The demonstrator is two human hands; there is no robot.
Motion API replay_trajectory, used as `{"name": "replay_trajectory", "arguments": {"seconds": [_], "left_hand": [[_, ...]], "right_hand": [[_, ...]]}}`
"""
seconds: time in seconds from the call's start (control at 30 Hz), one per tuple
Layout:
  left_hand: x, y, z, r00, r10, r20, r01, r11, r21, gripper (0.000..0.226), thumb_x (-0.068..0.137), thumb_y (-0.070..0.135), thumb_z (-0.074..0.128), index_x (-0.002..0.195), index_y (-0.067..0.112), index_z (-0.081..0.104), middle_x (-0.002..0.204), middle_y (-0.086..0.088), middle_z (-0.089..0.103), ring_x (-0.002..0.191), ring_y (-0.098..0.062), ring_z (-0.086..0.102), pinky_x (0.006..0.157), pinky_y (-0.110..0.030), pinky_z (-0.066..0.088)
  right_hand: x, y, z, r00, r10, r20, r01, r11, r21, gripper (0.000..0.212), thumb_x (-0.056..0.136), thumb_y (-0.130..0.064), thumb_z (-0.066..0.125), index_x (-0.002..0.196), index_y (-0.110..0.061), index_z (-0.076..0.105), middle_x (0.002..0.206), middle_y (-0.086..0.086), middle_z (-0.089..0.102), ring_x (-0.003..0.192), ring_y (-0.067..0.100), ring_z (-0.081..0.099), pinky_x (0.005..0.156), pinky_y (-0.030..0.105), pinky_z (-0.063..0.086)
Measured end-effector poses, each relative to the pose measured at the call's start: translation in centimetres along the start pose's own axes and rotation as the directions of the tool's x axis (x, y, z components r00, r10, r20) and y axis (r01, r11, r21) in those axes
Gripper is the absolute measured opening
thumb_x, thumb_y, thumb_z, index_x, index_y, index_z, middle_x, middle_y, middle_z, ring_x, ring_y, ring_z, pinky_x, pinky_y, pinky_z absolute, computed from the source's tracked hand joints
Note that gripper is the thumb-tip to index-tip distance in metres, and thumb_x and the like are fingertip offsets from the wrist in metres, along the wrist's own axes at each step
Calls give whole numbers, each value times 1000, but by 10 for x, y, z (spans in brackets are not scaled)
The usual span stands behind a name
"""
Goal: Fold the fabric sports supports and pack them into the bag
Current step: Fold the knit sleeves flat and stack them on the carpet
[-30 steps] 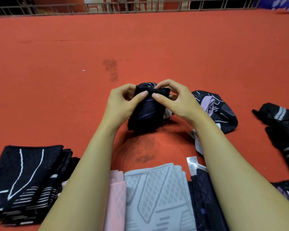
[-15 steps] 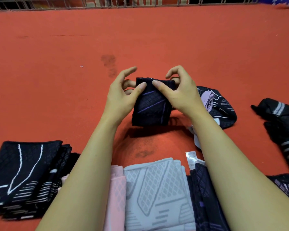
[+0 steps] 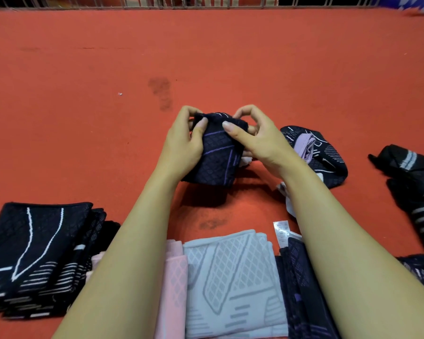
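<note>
A dark navy support with purple lines [image 3: 217, 157] hangs just above the red surface at the centre. My left hand [image 3: 184, 143] grips its upper left edge, thumb on the front and fingers curled behind. My right hand [image 3: 255, 140] pinches its upper right edge the same way. To the right lies an unfolded dark patterned support [image 3: 326, 155] with a lilac piece [image 3: 304, 145] on it. No bag is in view.
A stack of folded black supports with white lines [image 3: 34, 253] sits at the near left. Folded pink [image 3: 174, 289], grey [image 3: 233, 277] and navy [image 3: 296, 289] supports lie in front of me. Loose black striped pieces [image 3: 416, 192] lie at the right. A railing [image 3: 206, 1] runs along the far edge.
Both hands have curled their fingers back over the top edge of the navy support, which had been spread flatter half a second ago. The support now hangs more bunched at the top.
</note>
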State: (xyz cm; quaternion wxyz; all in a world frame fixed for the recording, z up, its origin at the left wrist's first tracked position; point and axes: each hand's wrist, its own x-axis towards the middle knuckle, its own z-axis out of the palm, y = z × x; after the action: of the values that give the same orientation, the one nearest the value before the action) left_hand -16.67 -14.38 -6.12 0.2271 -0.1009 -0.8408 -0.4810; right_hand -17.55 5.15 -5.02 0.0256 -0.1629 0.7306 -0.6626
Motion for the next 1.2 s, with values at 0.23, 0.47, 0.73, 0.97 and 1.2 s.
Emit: {"name": "replay_trajectory", "arguments": {"seconds": [0.23,0.47,0.73,0.97,1.2], "left_hand": [[1,-1,-2,997,61,47,-63,997,45,6,106,19,54,110,18,58,95,17,68,93,0,66,87,-28,50],[4,9,0,998,46,35,-46,999,-6,6,106,20,57,109,18,61,103,14,69,94,4,68,80,-12,47],[10,45,-11,935,-202,290,228,972,-58,28,105,49,56,113,24,67,96,6,75,87,-4,70,77,-24,55],[9,88,-29,643,-195,741,527,814,-243,48,93,31,69,130,2,64,117,-12,73,97,-20,73,87,-32,62],[-27,149,-12,401,-157,903,319,947,23,32,97,15,70,117,-9,64,91,-17,63,76,-22,68,74,-30,63]], "right_hand": [[-4,-1,-6,988,61,143,-46,994,-103,41,102,-36,65,98,4,72,77,4,68,72,17,64,67,33,52],[5,-3,-12,1000,19,-1,-19,988,-155,27,92,-39,77,86,-17,62,71,0,66,66,20,64,65,45,54],[2,-62,-18,979,135,151,18,682,-731,52,97,-56,64,91,-5,71,73,4,66,61,15,58,60,29,43],[-50,-76,-55,977,38,-208,-150,816,-558,35,100,-33,53,87,-2,62,73,9,67,57,18,69,60,41,62],[-164,-69,-83,942,213,-261,-328,755,-568,41,91,-43,57,81,-4,64,61,-4,62,59,15,53,63,34,40]]}}
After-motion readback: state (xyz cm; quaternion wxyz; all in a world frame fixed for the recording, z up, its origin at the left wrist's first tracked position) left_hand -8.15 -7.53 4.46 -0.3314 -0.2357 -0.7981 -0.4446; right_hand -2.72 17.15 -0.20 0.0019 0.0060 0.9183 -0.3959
